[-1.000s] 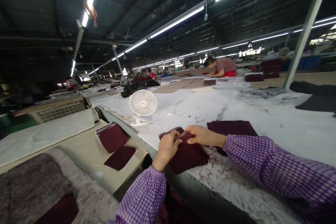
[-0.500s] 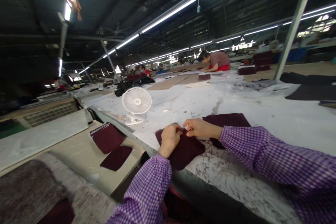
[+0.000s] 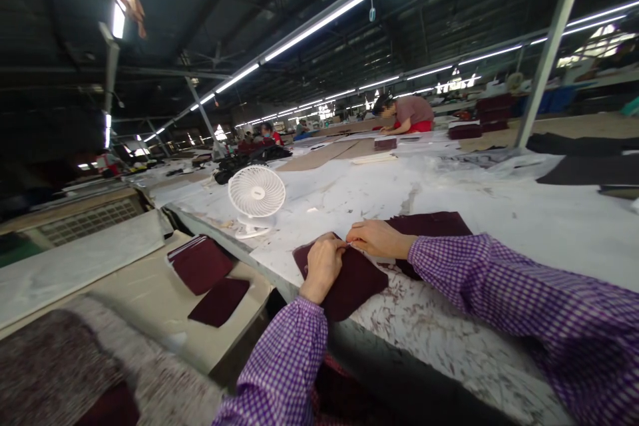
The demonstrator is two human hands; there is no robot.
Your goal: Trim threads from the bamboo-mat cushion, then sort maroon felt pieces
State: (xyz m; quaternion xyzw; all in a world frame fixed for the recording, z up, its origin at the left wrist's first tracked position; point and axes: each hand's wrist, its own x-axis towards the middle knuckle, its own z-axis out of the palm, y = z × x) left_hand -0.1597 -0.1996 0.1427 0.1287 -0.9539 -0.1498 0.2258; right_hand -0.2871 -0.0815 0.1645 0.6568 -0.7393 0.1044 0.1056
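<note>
A dark maroon fabric piece (image 3: 357, 283) lies at the near edge of the white table, one corner hanging over it. My left hand (image 3: 323, 263) rests on its upper left part, fingers bent and pinched together. From the right, my right hand (image 3: 377, 238) reaches to the fabric's top edge, its fingertips closed close to those of my left hand. Something small and pale shows between the two sets of fingertips, too small to name. Partly behind my right wrist lie more maroon fabric pieces (image 3: 444, 222).
A white fan (image 3: 256, 193) stands on the table (image 3: 344, 193) beyond my left hand. Maroon pieces (image 3: 202, 265) lie on a lower beige surface at left. Black fabric (image 3: 589, 170) is at right, near a metal post (image 3: 554, 46). A person (image 3: 412, 113) leans over the far table.
My right hand's fingers have closed and come down to the fabric edge beside my left fingertips. My left hand stays on the fabric. The view has shifted slightly.
</note>
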